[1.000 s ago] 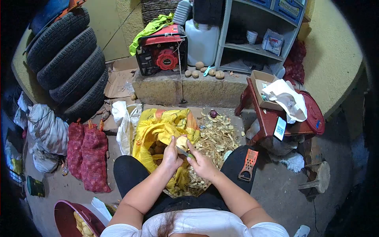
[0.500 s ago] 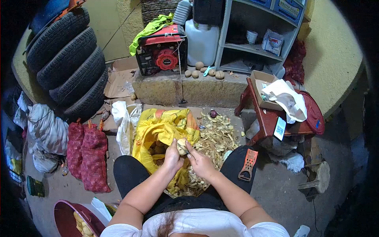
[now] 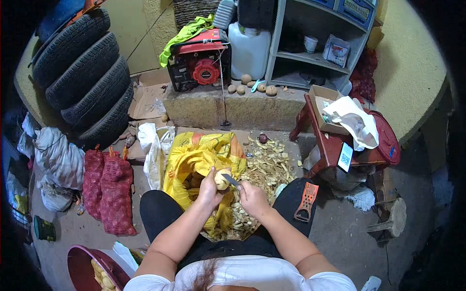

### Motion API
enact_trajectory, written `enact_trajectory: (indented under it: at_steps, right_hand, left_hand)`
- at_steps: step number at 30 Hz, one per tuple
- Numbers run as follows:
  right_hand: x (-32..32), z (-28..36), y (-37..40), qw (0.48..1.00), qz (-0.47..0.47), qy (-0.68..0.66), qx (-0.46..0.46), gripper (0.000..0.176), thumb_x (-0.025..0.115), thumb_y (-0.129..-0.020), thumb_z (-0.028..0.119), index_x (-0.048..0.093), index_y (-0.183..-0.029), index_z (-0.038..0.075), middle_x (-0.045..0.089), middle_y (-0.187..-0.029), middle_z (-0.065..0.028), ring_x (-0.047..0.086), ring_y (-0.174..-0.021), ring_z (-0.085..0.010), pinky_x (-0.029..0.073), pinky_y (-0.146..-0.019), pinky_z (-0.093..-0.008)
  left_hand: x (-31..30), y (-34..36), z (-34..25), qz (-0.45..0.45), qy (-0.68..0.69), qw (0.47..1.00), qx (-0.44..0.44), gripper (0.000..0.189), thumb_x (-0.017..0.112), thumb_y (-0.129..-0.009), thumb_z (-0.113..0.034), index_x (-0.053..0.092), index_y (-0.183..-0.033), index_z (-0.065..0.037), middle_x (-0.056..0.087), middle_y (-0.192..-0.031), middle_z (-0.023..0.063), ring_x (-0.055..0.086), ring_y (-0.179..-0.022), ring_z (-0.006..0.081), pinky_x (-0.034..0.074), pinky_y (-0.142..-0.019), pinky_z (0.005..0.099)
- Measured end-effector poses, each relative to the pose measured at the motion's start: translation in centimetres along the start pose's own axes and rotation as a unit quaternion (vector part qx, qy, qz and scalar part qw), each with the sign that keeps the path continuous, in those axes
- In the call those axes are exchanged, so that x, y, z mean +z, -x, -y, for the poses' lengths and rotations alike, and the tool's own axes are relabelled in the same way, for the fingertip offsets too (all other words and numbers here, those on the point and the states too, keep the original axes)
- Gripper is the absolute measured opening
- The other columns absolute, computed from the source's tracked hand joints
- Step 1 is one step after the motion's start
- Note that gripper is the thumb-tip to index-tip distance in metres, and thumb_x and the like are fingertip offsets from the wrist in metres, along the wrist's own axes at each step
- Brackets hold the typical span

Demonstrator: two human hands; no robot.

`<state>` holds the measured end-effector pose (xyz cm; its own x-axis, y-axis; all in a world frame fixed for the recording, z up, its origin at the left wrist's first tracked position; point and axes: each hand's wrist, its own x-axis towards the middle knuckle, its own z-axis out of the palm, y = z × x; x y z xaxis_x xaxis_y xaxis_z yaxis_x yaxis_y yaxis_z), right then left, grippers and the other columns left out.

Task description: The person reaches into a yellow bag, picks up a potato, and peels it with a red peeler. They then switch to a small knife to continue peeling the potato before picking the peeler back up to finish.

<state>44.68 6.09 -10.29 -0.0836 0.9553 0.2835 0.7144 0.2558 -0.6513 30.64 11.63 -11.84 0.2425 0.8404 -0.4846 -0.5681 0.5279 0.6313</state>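
Note:
A pale, peeled potato (image 3: pixel 221 182) is gripped in my left hand (image 3: pixel 209 192), above the edge of an open yellow sack (image 3: pixel 182 165). My right hand (image 3: pixel 253 198) is closed round the handle of a small knife (image 3: pixel 230 179), whose dark blade lies against the potato's upper right side. Unpeeled potatoes show dimly inside the sack. Right of it, a wide heap of peelings (image 3: pixel 267 162) covers the floor, with a red onion (image 3: pixel 263 138) at its far edge. On my right thigh rests an orange peeler (image 3: pixel 306 201).
Lower left, a maroon tub (image 3: pixel 80 264) holds peeled potatoes. Red net bags of onions (image 3: pixel 116 194) stand at left, near stacked tyres (image 3: pixel 92 87). A red table (image 3: pixel 315 140) with a phone (image 3: pixel 344 157) is at right. Several potatoes and a generator (image 3: pixel 201 63) sit on the ledge.
My right hand has drawn back from the potato, to the right and slightly down, and the knife blade now shows. The left hand still holds the potato in nearly the same place.

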Motion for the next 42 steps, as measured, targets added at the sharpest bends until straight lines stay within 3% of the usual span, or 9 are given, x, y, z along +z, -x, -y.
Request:
enact_trajectory:
  at_steps: [21, 23, 26, 28, 32, 38, 40, 41, 42]
  right_hand:
    - [2.1, -0.8, 0.2, 0.997, 0.053, -0.055, 0.020, 0.019, 0.043, -0.085, 0.021, 0.048, -0.079, 0.004, 0.054, -0.060, -0.0204, 0.054, -0.058, -0.0392, 0.042, -0.053, -0.0467]
    - [2.0, -1.0, 0.2, 0.996, 0.064, -0.057, 0.028, 0.019, 0.043, -0.085, 0.021, 0.048, -0.079, 0.003, 0.054, -0.061, -0.0209, 0.054, -0.059, -0.0392, 0.042, -0.054, -0.0465]
    - [1.4, -0.6, 0.1, 0.992, 0.089, -0.084, 0.028, 0.020, 0.042, -0.086, 0.021, 0.048, -0.079, 0.003, 0.054, -0.062, -0.0214, 0.054, -0.060, -0.0390, 0.042, -0.055, -0.0468]
    - [0.5, 0.6, 0.1, 0.992, 0.112, 0.006, 0.048, 0.020, 0.043, -0.086, 0.021, 0.047, -0.079, 0.003, 0.054, -0.063, -0.0216, 0.054, -0.061, -0.0392, 0.041, -0.055, -0.0469]
    - [1.4, -0.6, 0.3, 0.993, 0.097, -0.053, 0.037, 0.019, 0.041, -0.088, 0.019, 0.047, -0.080, 0.003, 0.052, -0.061, -0.0191, 0.052, -0.056, -0.0364, 0.041, -0.054, -0.0426]
    - [2.6, -2.6, 0.3, 0.955, 0.157, -0.239, 0.081, 0.026, 0.037, -0.091, 0.024, 0.045, -0.078, 0.004, 0.044, -0.052, -0.0035, 0.043, -0.043, -0.0155, 0.036, -0.043, -0.0286]
    - [1.4, -1.8, -0.1, 0.876, 0.232, -0.375, 0.196, 0.027, 0.035, -0.092, 0.025, 0.045, -0.079, 0.004, 0.040, -0.051, 0.0004, 0.036, -0.040, -0.0096, 0.029, -0.038, -0.0237]
    - [0.8, -1.2, -0.2, 0.876, 0.231, -0.375, 0.196, 0.027, 0.035, -0.092, 0.025, 0.045, -0.079, 0.004, 0.040, -0.051, 0.0004, 0.036, -0.040, -0.0096, 0.029, -0.038, -0.0237]
    - [-0.1, -0.3, -0.3, 0.810, 0.243, -0.464, 0.264, 0.027, 0.035, -0.092, 0.025, 0.046, -0.080, 0.004, 0.039, -0.051, -0.0001, 0.034, -0.039, -0.0092, 0.028, -0.037, -0.0232]
  left_hand:
    - [0.6, 0.2, 0.5, -0.032, 0.067, 0.997, -0.023, 0.047, 0.023, -0.093, -0.032, 0.054, -0.101, 0.003, 0.059, -0.089, 0.0116, 0.055, -0.081, 0.0210, 0.042, -0.077, 0.0338]
    - [0.5, 0.1, 0.8, -0.033, 0.019, 0.999, 0.030, 0.045, 0.026, -0.092, -0.032, 0.053, -0.101, 0.003, 0.058, -0.087, 0.0111, 0.054, -0.080, 0.0221, 0.043, -0.076, 0.0376]
    - [0.8, 0.5, 0.2, -0.035, -0.017, 0.999, 0.015, 0.045, 0.026, -0.093, -0.032, 0.054, -0.100, 0.003, 0.058, -0.085, 0.0115, 0.055, -0.078, 0.0213, 0.044, -0.073, 0.0369]
    - [1.2, 0.7, -0.3, -0.035, -0.050, 0.998, 0.015, 0.048, 0.023, -0.093, -0.032, 0.055, -0.098, 0.003, 0.059, -0.084, 0.0115, 0.055, -0.077, 0.0200, 0.044, -0.073, 0.0353]
    - [0.5, 0.2, -0.4, -0.021, -0.119, 0.992, 0.021, 0.049, 0.023, -0.093, -0.034, 0.056, -0.094, 0.002, 0.058, -0.081, 0.0116, 0.055, -0.075, 0.0200, 0.045, -0.071, 0.0353]
    - [-0.3, -1.0, 0.3, -0.005, -0.187, 0.981, 0.042, 0.049, 0.023, -0.092, -0.034, 0.057, -0.093, 0.002, 0.059, -0.077, 0.0103, 0.055, -0.073, 0.0189, 0.045, -0.070, 0.0344]
    - [-0.8, -1.6, 0.8, -0.006, -0.193, 0.980, 0.055, 0.048, 0.024, -0.092, -0.034, 0.056, -0.093, 0.002, 0.059, -0.079, 0.0103, 0.056, -0.072, 0.0192, 0.045, -0.070, 0.0342]
    - [-1.0, -1.9, 1.1, -0.007, -0.199, 0.978, 0.070, 0.047, 0.025, -0.092, -0.034, 0.056, -0.093, 0.002, 0.059, -0.081, 0.0103, 0.056, -0.070, 0.0195, 0.045, -0.069, 0.0341]
    - [-1.1, -2.1, 1.2, -0.006, -0.199, 0.978, 0.069, 0.047, 0.025, -0.092, -0.034, 0.056, -0.093, 0.002, 0.059, -0.081, 0.0103, 0.056, -0.070, 0.0195, 0.045, -0.069, 0.0341]
